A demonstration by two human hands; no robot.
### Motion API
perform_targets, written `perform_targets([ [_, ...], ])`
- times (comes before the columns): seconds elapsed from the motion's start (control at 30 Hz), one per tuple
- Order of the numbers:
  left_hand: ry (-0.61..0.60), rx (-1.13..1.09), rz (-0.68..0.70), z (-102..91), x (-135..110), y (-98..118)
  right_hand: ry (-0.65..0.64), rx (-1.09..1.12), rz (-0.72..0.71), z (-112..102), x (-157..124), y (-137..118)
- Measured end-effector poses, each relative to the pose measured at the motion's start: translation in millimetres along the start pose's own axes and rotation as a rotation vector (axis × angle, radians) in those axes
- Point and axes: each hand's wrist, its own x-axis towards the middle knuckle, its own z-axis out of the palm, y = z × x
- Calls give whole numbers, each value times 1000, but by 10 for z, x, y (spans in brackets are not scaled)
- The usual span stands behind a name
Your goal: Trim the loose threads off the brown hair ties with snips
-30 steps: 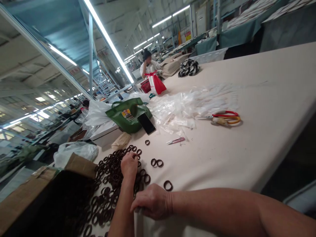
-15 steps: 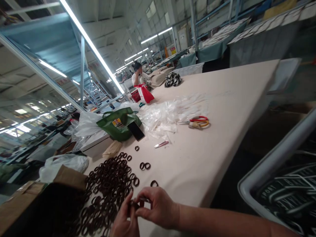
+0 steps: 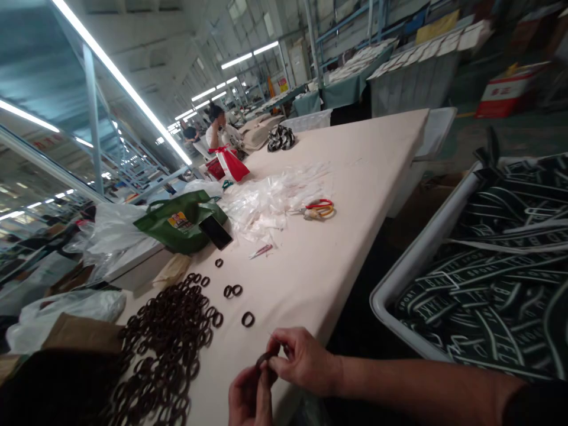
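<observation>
Both hands meet at the near table edge, pinching one dark brown elastic ring between them. Left hand closed on its lower part, right hand fingertips closed on its upper part. The big heap of brown rings at near left looks untouched, with a few loose rings beside it, so most of the work seems left; no finished batch visible. Pile of clear plastic bags further off, none visibly filled. Scissors right of the bags. Green bag at left, contents hidden. Grey bin at right holds black-and-white straps.
</observation>
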Motion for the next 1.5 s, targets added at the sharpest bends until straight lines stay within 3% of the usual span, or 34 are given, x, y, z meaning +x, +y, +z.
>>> perform_targets([
  [0.13,-87,87,31,-46,-156,222,-1,40,-23,-103,-100,-79],
  [0.27,-137,158,69,-101,-234,288,-60,76,-12,-196,-193,-129],
  [0.4,-253,157,-84,-158,-299,265,-134,148,71,-285,-244,-155],
  [0.5,-329,8,-216,-150,-339,244,-244,228,165,-343,-234,-111],
  [0.57,-362,-68,-228,-123,-356,232,-343,210,222,-376,-216,-64],
  [0.7,-310,-19,-103,-77,-366,191,-530,226,317,-384,-210,6],
  [0.8,-237,-18,-163,-58,-372,148,-578,320,347,-333,-244,19],
  [0.93,-201,-142,-293,-43,-361,123,-565,265,288,-320,-295,13],
  [1.1,-144,-265,-325,-73,-301,147,-474,-91,13,-523,-277,-25],
  [1.2,-160,-263,-346,-105,-289,151,-533,-139,-84,-647,-224,-60],
  [1.37,-311,-220,-345,-134,-308,166,-710,-48,-40,-694,-147,-76],
  [1.5,-409,-176,-363,-132,-333,222,-764,-61,-13,-666,-103,-52],
])
